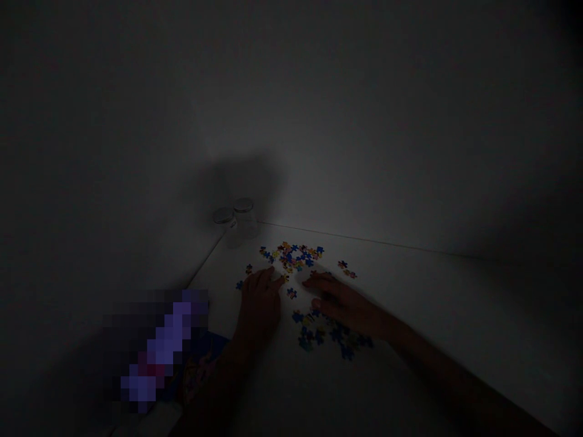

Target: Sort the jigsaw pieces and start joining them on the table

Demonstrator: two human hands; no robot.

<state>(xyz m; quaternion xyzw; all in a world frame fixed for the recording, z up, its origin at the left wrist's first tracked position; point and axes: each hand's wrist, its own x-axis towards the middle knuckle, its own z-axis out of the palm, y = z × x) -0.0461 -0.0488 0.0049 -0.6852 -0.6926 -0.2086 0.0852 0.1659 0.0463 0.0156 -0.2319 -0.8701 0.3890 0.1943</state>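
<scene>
In dim light my left hand [262, 297] rests on the white table with thumb and fingers apart. Its thumb tip is beside a small yellowish jigsaw piece [285, 278]; I cannot tell whether they touch. Facing it, my right hand [341, 298] hovers or lies with thumb and forefinger spread, nothing visible between them. A single jigsaw piece [291, 294] lies between the hands. Beyond them is a loose cluster of colourful jigsaw pieces [291, 257]. Mostly blue jigsaw pieces [319, 334] form another pile below my right hand, which partly covers it.
Two clear jars with lids, one [245, 218] beside the other [224, 224], stand in the back left corner against the walls. A blue printed box or sheet [200, 364] lies by my left forearm, partly blurred out. A few stray pieces [347, 269] lie at the right.
</scene>
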